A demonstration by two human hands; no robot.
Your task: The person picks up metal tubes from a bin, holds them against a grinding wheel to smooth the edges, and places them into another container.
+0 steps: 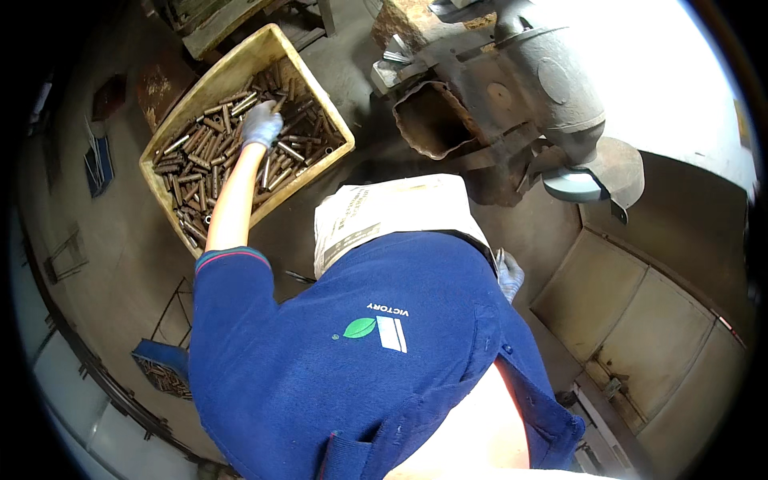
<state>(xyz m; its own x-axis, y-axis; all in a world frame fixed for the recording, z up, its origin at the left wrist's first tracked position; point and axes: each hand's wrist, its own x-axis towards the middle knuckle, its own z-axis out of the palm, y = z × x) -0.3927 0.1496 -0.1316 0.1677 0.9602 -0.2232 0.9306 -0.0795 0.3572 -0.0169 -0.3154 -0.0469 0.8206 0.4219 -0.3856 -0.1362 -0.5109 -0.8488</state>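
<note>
Left hand (261,126): in bin (248,64), at metal tubes (208,148); finger grip unclear.
Right hand (510,274): beside apron (408,204); finger closure unclear.
Edges: bin walls surround tubes.
Room: grey floor (340,76) between bin and machine (552,80).

The gloved left hand (262,126) reaches among rusty metal tubes (210,150) inside a yellowish bin (232,74).

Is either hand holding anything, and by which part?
Cannot be told: the gloved left hand is at the metal tubes, grip hidden; the right hand shows no clear hold.
</note>
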